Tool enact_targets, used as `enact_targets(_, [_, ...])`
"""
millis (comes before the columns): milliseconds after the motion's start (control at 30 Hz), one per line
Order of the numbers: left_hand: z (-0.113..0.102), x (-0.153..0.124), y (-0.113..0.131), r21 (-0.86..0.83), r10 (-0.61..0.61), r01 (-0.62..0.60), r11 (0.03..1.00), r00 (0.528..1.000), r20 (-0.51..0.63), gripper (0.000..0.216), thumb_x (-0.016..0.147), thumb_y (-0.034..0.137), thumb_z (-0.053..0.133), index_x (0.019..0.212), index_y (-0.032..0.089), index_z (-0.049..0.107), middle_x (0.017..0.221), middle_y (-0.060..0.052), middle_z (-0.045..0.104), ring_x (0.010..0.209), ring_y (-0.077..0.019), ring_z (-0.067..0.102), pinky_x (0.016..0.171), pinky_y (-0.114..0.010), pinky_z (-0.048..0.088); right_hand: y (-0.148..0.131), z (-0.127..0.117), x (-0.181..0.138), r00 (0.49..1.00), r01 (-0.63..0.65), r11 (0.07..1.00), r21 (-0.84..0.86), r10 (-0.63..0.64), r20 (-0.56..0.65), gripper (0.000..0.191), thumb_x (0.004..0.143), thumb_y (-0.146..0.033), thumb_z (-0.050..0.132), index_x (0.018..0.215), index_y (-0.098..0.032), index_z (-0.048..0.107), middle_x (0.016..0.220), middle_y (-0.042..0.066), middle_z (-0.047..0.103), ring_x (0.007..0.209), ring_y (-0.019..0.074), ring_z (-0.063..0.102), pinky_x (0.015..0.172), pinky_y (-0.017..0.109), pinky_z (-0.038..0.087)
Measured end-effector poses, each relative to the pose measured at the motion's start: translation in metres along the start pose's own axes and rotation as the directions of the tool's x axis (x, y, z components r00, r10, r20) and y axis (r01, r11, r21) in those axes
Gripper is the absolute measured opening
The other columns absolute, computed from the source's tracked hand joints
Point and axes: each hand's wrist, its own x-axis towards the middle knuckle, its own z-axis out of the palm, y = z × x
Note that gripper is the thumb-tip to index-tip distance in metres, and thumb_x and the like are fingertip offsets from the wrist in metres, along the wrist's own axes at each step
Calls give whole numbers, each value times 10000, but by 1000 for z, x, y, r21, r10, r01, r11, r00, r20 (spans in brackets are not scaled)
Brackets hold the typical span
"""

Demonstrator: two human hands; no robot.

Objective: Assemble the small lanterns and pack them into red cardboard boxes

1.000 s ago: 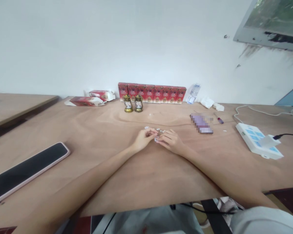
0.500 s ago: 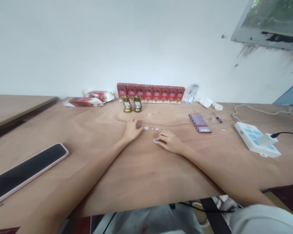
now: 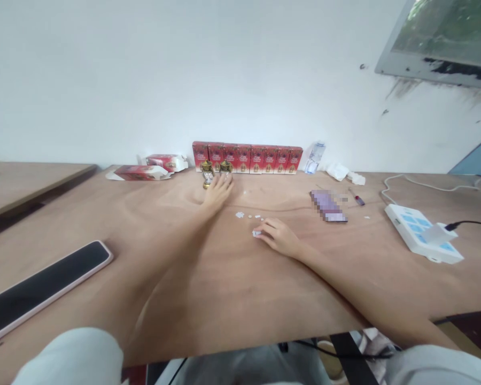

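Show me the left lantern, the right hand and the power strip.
Left lantern (image 3: 207, 176), head view: glass section below its cap.
Right hand (image 3: 279, 237), head view: back of the hand.
Power strip (image 3: 414, 226), head view: top face.

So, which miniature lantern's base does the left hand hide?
The right miniature lantern: the left hand covers its base, while the left miniature lantern shows part of its own.

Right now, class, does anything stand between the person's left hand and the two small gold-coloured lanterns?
Nothing visible does: the left hand partly hides both gold-coloured lanterns; the upright red boxes stand behind them. Whether hand and lanterns touch is unclear.
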Motion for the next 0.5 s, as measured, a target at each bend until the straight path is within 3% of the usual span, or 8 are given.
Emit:
enact_targets(67, [2, 18, -3, 22, 158, -160, 987, 985, 70, 539, 782, 50, 286, 1256, 201, 496, 1428, -89, 410, 1403, -240, 206, 1122, -544, 130, -1, 0, 1, 1000, 2, 1000, -4, -2, 15, 234, 921, -319, 452, 917, -174, 635, 866, 85, 660, 848, 198, 601, 765, 322, 474])
enact_targets(133, [6, 35, -6, 42, 228, -234, 971, 968, 103, 560, 743, 31, 291, 1234, 173, 519, 1395, -117, 445, 1399, -229, 221, 1118, -550, 153, -2, -1, 1, 1000, -17, 1000, -22, 18, 22, 232, 920, -327, 451, 942, -181, 629, 877, 80, 666, 841, 200, 594, 762, 324, 464])
enact_targets(300, [15, 49, -9, 70, 260, -269, 960, 958, 122, 528, 693, 62, 363, 1153, 199, 583, 1173, -136, 602, 1316, -273, 364, 1052, -598, 257, 8, -1, -1, 971, -233, 954, -190, 216, -106, 246, 915, -242, 410, 995, -160, 628, 907, 109, 653, 875, 234, 561, 782, 354, 437])
enact_targets(400, [17, 43, -9, 94, 276, -286, 954, 956, 104, 498, 710, 74, 371, 1137, 210, 590, 1047, -131, 628, 1218, -294, 454, 1001, -617, 310, 16, -3, -2, 936, -350, 904, -245, 345, -65, 258, 870, -237, 479, 1065, -144, 619, 1008, 125, 636, 948, 261, 540, 818, 379, 426])
enact_targets(500, [12, 43, -7, 122, 299, -306, 944, 952, 73, 466, 720, 54, 365, 1097, 173, 612, 992, -158, 618, 1124, -307, 506, 968, -595, 354, 19, -5, -2, 916, -385, 892, -238, 400, 17, 316, 870, -274, 497, 1152, -171, 595, 1113, 119, 605, 1026, 259, 512, 872, 386, 406])
